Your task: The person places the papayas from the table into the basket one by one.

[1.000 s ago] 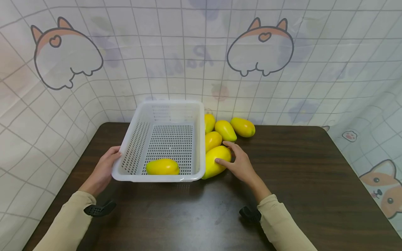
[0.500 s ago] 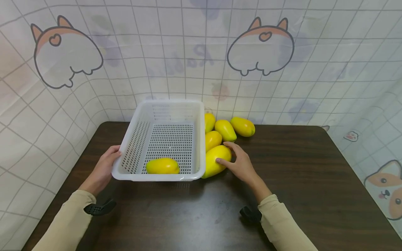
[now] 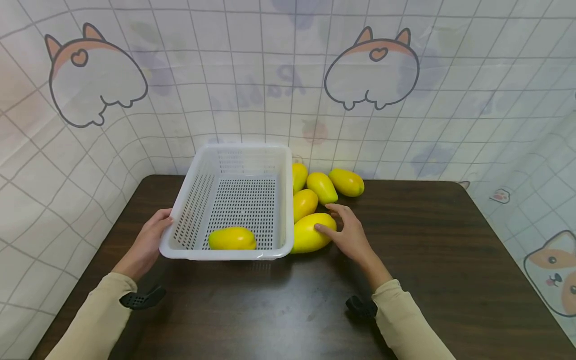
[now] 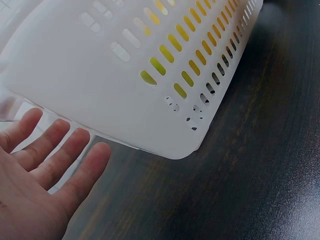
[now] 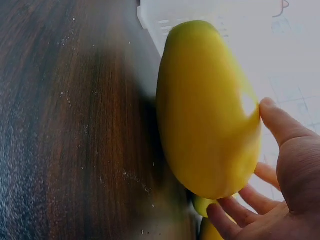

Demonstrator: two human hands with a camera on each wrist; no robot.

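Note:
A white perforated plastic basket (image 3: 193,254) stands left of centre in the head view, one yellow mango (image 3: 232,239) lying at its near side. My left hand (image 3: 147,243) holds the basket's left rim, thumb on top; the left wrist view shows its other fingers (image 4: 80,175) extended under the rim. Just right of the basket is a large yellow mango (image 3: 315,232), green at the tip in the right wrist view. My right hand (image 3: 352,237) grips this mango with thumb and fingers around its right end. The basket wall hides its left tip.
Several more yellow mangoes (image 3: 322,188) lie behind the right hand, along the basket's right side and toward the back edge. The dark wooden table (image 3: 427,260) extends to the right and in front. A patterned white cloth (image 3: 252,75) hangs behind it.
The large mango has shifted slightly right and turned more sideways in the right hand, which moved a little right with it. The left hand and basket stay put.

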